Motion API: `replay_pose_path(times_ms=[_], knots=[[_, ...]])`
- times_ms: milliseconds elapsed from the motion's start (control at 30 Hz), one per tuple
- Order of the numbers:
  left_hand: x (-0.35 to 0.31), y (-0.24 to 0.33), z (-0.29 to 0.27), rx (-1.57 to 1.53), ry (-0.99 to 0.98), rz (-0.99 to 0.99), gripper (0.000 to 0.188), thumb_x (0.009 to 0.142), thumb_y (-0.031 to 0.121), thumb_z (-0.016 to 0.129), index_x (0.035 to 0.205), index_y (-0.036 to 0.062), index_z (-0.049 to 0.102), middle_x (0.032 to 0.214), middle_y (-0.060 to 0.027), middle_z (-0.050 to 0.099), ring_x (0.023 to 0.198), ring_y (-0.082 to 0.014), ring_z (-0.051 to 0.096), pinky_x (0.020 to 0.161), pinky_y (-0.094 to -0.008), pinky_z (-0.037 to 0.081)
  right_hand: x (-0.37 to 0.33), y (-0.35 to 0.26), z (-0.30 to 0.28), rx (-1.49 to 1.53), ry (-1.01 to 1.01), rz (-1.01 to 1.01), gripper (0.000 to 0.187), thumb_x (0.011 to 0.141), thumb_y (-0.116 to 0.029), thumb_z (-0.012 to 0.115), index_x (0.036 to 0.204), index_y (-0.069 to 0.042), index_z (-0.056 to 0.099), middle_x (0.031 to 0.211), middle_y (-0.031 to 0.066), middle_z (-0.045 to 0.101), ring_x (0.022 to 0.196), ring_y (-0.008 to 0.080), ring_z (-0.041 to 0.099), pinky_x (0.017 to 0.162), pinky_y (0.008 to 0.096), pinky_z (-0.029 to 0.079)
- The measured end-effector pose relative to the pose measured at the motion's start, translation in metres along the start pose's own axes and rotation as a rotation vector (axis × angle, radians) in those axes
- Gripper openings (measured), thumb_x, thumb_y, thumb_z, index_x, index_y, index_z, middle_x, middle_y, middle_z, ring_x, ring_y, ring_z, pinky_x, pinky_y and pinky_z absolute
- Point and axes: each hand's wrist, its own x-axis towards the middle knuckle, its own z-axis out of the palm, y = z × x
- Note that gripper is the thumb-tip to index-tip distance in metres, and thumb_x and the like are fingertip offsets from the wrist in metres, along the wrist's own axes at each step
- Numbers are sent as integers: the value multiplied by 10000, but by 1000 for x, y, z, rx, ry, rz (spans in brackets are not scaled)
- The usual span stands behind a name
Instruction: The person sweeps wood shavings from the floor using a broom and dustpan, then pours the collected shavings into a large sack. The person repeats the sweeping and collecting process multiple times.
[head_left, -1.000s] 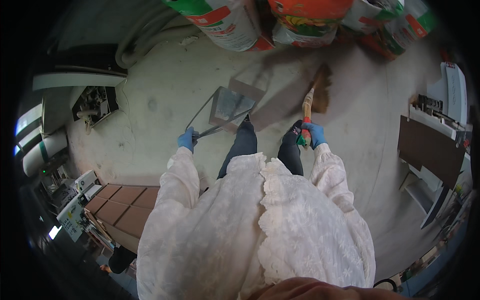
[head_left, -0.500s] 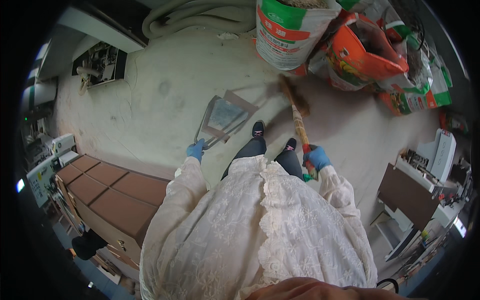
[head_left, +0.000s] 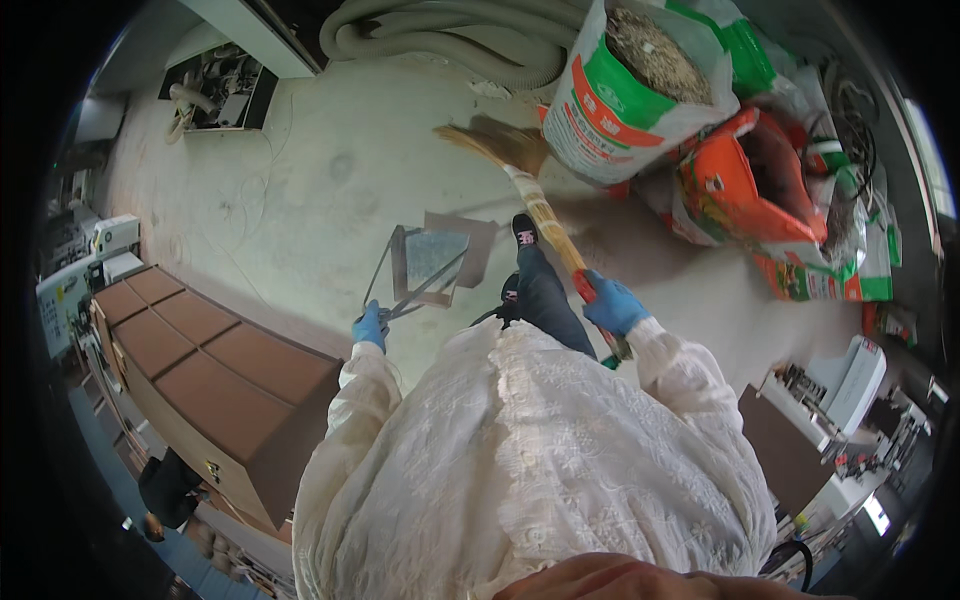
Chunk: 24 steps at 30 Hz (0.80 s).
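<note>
A blue glove covers my left hand, closed round the handle of a metal dustpan. The pan hangs or rests low over the floor in front of me; whether it touches is hard to tell. My right hand, also blue-gloved, grips the red lower part of a broom with a pale wrapped handle. Its straw bristles fan out to the left near the floor, just left of a white, green and red sack filled with brownish shavings or granules.
More sacks, one of them orange, crowd the far right. A thick ribbed hose lies coiled at the back. Brown panelled boxes stand at left; a machine stands at right. A box with machine parts sits far left.
The broom's bristles have swung left, from below the sacks to beside the white one. The dustpan has shifted slightly. One foot has stepped forward, and the view has turned.
</note>
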Motion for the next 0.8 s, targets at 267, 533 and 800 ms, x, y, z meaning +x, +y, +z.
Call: replay_pose_path(times_ms=[267, 533, 800], knots=[[-33, 16, 4, -208, 77, -14, 253, 873, 360, 686, 846, 109, 691, 793, -22, 698, 657, -107, 606, 563, -262, 462, 295, -87, -65, -244, -60, -244, 366, 834, -162, 526, 1191, -86, 528, 930, 224, 657, 890, 394, 652, 816, 507, 498], [-56, 4, 22, -410, 214, -200, 296, 877, 307, 691, 1034, 57, 697, 878, -46, 709, 731, -134, 646, 636, -263, 529, 537, -166, -58, -473, 67, -219, 282, 846, -201, 543, 1081, -81, 646, 1038, 181, 689, 947, 370, 669, 826, 473, 528], [-39, 13, 23, -412, 179, -247, 300, 898, 379, 674, 974, 90, 700, 911, -32, 711, 786, -124, 653, 705, -282, 518, 477, -65, -78, -405, -96, 46, 355, 842, -249, 566, 1156, -95, 626, 1101, 228, 661, 1006, 414, 638, 847, 481, 512]])
